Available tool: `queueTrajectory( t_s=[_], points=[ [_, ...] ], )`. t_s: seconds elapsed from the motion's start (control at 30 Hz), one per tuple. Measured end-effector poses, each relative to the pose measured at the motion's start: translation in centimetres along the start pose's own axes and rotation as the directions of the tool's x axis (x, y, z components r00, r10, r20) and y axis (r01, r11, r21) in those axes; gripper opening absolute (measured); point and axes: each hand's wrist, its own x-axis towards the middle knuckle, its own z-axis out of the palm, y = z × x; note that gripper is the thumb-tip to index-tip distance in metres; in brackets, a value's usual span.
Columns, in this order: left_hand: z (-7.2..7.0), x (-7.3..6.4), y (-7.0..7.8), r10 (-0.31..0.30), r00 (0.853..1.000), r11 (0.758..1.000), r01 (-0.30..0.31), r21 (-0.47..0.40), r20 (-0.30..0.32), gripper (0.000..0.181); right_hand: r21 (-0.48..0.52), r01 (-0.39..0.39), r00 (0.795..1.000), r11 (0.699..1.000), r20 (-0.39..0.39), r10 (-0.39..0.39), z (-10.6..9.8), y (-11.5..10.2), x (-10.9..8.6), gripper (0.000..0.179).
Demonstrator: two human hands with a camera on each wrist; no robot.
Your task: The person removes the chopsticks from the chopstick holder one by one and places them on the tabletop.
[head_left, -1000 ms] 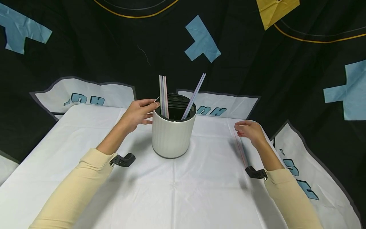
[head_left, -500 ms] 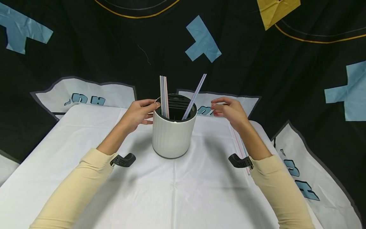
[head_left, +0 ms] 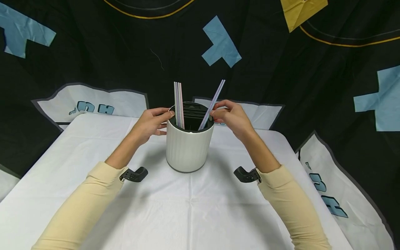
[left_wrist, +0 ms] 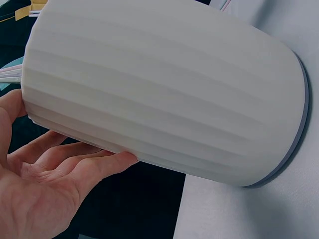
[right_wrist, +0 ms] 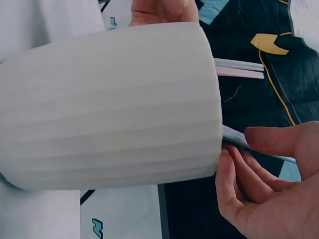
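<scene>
A white ribbed cylindrical holder [head_left: 189, 152] with a black divided inside stands upright on the white-covered table. My left hand [head_left: 150, 125] grips its left side, thumb over the rim and the other fingers along the outer wall. Several pale straws [head_left: 179, 104] stand upright in the holder's left part. A pair of lilac straws [head_left: 217, 93] leans to the right in its right part. Around that pair, just above the rim, my right hand [head_left: 232, 118] has its thumb and fingers; the right wrist view shows the thumb [right_wrist: 269, 139] pressed over the straws.
White cloth covers the table [head_left: 150, 215]. A pinkish straw [left_wrist: 227, 5] lies on it past the holder, seen at the top of the left wrist view. Behind the table hangs a black cloth [head_left: 125, 52] with blue and yellow patches.
My right hand has moved left from over the straws lying at the table's right side to the lilac straws in the holder. The left hand and holder have stayed in place.
</scene>
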Motion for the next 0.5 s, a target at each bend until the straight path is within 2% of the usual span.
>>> queueTrajectory(
  t_s=[0.3, 0.5],
  points=[
    [-0.07, 0.01, 0.00, -0.005, 1.000, 1.000, 0.005, -0.003, 0.000, 0.059, 0.020, -0.011, 0.999, 1.000, -0.051, 0.012, 0.85, 0.18, 0.15, 0.019],
    [-0.10, 0.00, -0.06, -0.010, 1.000, 1.000, 0.010, -0.007, -0.003, 0.061, 0.049, 0.017, 0.996, 0.999, -0.086, -0.013, 0.73, 0.30, 0.23, 0.017]
  ],
)
